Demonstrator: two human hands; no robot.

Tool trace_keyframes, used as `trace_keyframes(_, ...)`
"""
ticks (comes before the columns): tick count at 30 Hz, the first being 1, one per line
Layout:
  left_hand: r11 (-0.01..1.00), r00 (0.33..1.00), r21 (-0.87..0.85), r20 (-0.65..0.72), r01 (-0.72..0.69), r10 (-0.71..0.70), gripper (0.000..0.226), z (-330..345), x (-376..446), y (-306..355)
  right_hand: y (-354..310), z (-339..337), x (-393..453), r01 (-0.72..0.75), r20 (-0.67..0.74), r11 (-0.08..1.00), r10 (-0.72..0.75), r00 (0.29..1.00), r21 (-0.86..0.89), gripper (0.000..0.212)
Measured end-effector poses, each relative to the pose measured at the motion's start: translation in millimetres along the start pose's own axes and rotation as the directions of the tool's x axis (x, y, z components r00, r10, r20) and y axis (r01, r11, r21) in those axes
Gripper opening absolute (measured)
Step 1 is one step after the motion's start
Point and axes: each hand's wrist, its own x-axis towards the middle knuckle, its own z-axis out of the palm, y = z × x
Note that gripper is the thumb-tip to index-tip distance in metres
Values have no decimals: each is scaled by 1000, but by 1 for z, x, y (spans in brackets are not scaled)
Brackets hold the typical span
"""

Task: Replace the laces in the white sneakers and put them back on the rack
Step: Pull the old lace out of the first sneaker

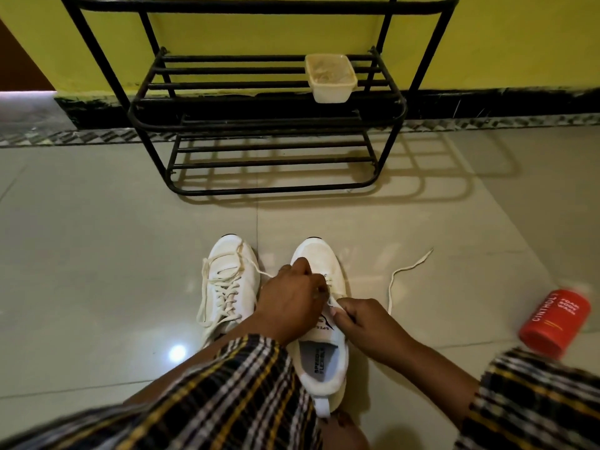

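While both white sneakers sit side by side on the floor [97, 254] in front of the black rack [269, 125], lacing of the right sneaker [321, 326] goes on. Left hand [292, 297] curled over the eyelet area, fingertips bunched on the lace there; right hand [367, 323] pinching the lace [394, 280] just beside the tongue, its free end trailing off across the tiles to the right. Left sneaker [230, 280] already laced, loose ends draped down its sides, not touching either hand. Best now: keep the lace flat, no twist, feed the tip cleanly through the next eyelet, then draw slack evenly so both ends match in length. Worth steadying the shoe with the left hand while pulling, or it may well slide on the glossy tile. On to containers: pale plastic tub [331, 77] perched on the rack's middle shelf, something light and tangled inside, hard to tell what. Red canister [555, 323] lying on its side on the floor, well apart to the right, contents hidden.
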Motion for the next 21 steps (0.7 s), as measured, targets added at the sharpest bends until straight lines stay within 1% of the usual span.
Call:
trace_keyframes(2, 1000, 1000, 17, 26, -2, 1, 27, 0, 3, 0, -3, -2, 2, 28, 29, 998, -26, 999, -61, 42)
trace_keyframes(4, 1000, 1000, 17, 21, -5, 5, 25, 1, 7, -1, -6, -2, 2, 34, 35, 993, -31, 999, -112, 42)
trace_keyframes(8, 998, 1000, -55, -7, -12, 12, 21, -5, 9, -6, -10, 3, 0, -3, -23, 983, -1, 1000, -184, 42)
trace_keyframes(10, 996, 997, -81, -76, 28, -35, 16, -13, 12, -17, -15, 4, -1, -22, -44, 970, 12, 999, -242, 44)
trace_keyframes(12, 988, 980, -116, -161, 99, -117, 14, -21, 13, -32, -18, 3, -2, -12, -43, 957, -1, 999, -290, 44)
trace_keyframes(14, 978, 965, -142, -192, 155, -181, 12, -24, 11, -46, -21, 3, -3, 23, -12, 950, -28, 1000, -310, 42)
trace_keyframes(15, 976, 963, -157, -199, 151, -181, 12, -22, 9, -49, -22, 3, -4, 43, 5, 949, -44, 999, -311, 42)
trace_keyframes(17, 980, 964, -188, -239, 71, -116, 12, -19, 5, -48, -25, 4, -5, 83, 23, 944, -79, 997, -318, 41)
trace_keyframes(19, 975, 967, -213, -254, -55, -1, 18, -19, 2, -41, -27, 5, -5, 100, 15, 939, -101, 995, -330, 36)
trace_keyframes(21, 975, 976, -174, -193, -139, 105, 23, -20, 1, -31, -26, 6, -5, 87, 7, 940, -90, 996, -330, 39)
